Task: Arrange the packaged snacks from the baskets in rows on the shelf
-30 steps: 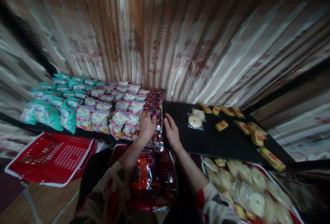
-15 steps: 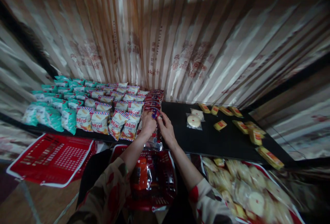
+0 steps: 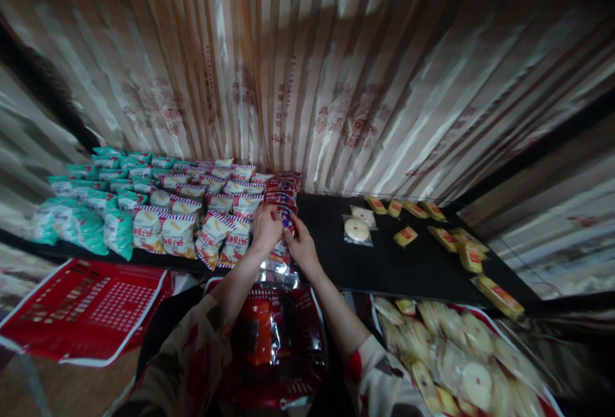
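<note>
From the head view, the left hand [image 3: 266, 228] and right hand [image 3: 300, 245] sit side by side, both closed on the nearest of the red packets [image 3: 283, 188]. These stand in a row from the back edge to the front edge at the middle of the counter [image 3: 384, 266]. Striped packets [image 3: 211, 212] touch the row's left side, and a wrapped round cake [image 3: 356, 230] lies apart to the right.

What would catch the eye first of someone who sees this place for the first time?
First, the neat rows on the left part of the black shelf: teal packets at the far left, striped white packets beside them, then a row of red packets near the middle. The left hand and the right hand meet on that red row. Behind everything hangs a shiny striped curtain.
</note>
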Demonstrator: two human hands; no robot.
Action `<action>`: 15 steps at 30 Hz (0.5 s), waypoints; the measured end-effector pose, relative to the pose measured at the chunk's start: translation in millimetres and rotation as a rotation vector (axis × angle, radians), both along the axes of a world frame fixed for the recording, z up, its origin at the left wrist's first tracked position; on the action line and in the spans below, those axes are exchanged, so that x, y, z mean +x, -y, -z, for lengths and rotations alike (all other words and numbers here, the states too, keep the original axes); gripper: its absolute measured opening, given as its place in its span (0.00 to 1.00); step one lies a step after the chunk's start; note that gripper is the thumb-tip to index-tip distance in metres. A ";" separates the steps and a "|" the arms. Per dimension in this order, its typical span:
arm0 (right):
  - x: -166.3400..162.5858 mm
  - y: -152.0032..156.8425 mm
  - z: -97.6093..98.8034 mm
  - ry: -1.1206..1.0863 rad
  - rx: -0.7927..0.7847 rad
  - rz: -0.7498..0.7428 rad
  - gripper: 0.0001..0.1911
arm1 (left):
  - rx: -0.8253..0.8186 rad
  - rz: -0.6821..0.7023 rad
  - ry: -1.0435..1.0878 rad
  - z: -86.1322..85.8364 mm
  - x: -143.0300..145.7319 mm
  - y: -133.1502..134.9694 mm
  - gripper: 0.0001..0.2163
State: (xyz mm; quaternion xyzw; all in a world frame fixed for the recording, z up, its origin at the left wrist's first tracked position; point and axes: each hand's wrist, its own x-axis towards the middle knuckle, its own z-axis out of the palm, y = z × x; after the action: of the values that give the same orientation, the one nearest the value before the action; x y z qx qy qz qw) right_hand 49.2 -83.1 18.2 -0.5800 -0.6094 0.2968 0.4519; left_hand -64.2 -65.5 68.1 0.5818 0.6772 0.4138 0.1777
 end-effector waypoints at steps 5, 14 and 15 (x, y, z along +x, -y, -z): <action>2.8 -0.2 -0.5 0.013 0.011 -0.021 0.26 | 0.037 -0.021 -0.278 -1.9 -8.9 -18.8 0.16; 4.5 0.2 0.6 -0.014 -0.027 -0.002 0.28 | 0.033 0.047 -0.475 16.5 -5.4 -41.2 0.22; 5.4 -0.1 1.1 -0.024 -0.035 -0.002 0.28 | 0.033 0.047 -0.476 18.1 -3.7 -42.1 0.21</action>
State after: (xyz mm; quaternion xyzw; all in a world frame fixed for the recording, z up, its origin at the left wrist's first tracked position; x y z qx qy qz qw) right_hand 54.6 -83.1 17.1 -0.5834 -0.5992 0.3149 0.4488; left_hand -67.9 -23.5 50.0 0.6815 0.6794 0.2717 0.0131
